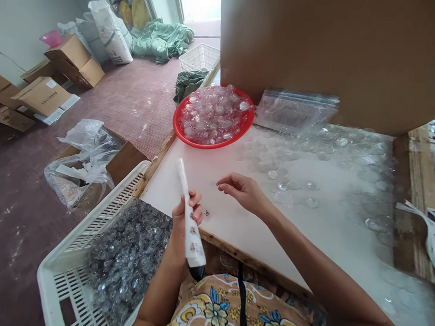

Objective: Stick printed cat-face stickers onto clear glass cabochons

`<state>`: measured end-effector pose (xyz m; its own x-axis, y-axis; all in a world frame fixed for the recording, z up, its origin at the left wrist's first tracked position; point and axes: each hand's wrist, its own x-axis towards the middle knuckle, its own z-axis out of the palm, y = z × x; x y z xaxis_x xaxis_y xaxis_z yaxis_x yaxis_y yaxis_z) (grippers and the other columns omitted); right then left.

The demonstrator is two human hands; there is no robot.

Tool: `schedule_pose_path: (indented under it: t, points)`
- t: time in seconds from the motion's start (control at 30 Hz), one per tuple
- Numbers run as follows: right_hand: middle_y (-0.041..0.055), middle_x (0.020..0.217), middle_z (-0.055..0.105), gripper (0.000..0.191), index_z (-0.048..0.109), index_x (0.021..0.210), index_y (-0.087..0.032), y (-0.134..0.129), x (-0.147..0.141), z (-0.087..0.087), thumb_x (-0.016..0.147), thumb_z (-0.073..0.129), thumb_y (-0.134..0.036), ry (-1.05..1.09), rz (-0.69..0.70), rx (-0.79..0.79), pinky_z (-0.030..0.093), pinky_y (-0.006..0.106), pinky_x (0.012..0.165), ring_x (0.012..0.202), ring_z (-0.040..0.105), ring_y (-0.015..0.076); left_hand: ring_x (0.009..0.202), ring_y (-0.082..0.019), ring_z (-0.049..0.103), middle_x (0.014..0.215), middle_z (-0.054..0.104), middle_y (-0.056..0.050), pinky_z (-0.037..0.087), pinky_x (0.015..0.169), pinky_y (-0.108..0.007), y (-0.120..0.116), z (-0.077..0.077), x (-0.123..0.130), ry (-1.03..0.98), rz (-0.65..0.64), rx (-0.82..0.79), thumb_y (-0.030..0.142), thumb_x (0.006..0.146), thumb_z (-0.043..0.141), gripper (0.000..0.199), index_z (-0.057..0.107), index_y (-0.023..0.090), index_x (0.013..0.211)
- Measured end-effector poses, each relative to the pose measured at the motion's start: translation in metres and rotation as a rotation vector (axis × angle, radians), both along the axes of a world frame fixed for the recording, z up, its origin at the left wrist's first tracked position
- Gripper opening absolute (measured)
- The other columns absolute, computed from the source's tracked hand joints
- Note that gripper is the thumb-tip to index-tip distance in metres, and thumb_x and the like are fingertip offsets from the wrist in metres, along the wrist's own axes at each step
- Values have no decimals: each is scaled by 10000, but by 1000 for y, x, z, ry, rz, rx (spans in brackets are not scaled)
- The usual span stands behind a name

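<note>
Gripping the white strip (193,248), my left hand (180,220) likely angles its prints towards me. Right hand (241,188) pinches a tiny piece (217,184).

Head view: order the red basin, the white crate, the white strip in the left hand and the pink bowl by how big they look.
1. White crate, partly cut off by the frame
2. Red basin
3. White strip
4. Pink bowl, far back, so its true size is unsure

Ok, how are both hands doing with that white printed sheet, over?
Left hand gripping white printed sheet. Right hand pinching a tiny dark piece. Red bowl beyond, clear of both hands.
</note>
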<state>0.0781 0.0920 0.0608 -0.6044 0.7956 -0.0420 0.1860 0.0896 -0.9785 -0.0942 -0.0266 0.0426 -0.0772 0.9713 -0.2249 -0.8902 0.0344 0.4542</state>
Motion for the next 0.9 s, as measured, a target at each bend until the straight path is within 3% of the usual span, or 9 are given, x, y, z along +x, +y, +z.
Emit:
schedule_pose_path:
  t: [0.1,0.17,0.27,0.37,0.5,0.6,0.77,0.9]
  points:
    - [32,849,701,259,661,942,-196,-9,4,7,846,598,-429,43,32,-21,474,291,680,729,615,151,348,-16,292,665,454,57,290,339,-165,7,-1,0,-19,149,-51,384,888,607,158,600,233,935]
    - [28,841,697,247,659,925,-196,-16,4,11,850,601,-425,50,42,-14,475,292,690,730,612,149,363,-18,309,680,457,50,291,343,-160,11,2,1,22,176,-78,380,894,601,148,596,235,924]
    - [30,847,696,250,652,937,-192,-26,4,18,869,584,-423,78,99,-28,482,287,687,746,618,152,468,-39,481,726,501,42,402,419,-154,16,10,5,83,151,-81,380,814,709,208,604,233,916]
    - [43,908,698,303,637,1016,-188,-33,5,21,895,548,-451,130,176,-68,498,281,677,786,633,161,674,-116,654,815,591,38,543,628,-234,19,15,7,190,225,-114,378,752,773,285,621,245,952]
    - [65,1001,692,297,614,1068,-191,-30,11,18,896,557,-426,89,66,23,515,317,772,887,645,178,779,-190,707,885,652,10,557,762,-325,20,16,10,409,324,-185,419,764,753,311,634,218,971]
    - [68,1035,683,294,601,1088,-198,-25,15,17,851,624,-370,30,50,99,518,330,797,905,640,181,768,-210,712,875,673,-16,556,744,-337,21,15,13,483,294,-221,440,761,747,350,631,196,983]
    - [40,1021,681,236,613,1040,-208,-23,18,23,816,570,-150,-65,231,113,511,294,732,804,626,144,784,-223,717,861,694,-24,557,706,-317,23,20,19,441,221,-250,398,722,782,367,625,177,970]
    - [38,978,685,252,593,1087,-205,-18,27,18,839,561,-177,-55,331,38,522,286,704,800,634,145,853,-243,715,869,707,-29,559,723,-330,21,24,18,380,133,-274,332,741,753,329,619,182,1002]
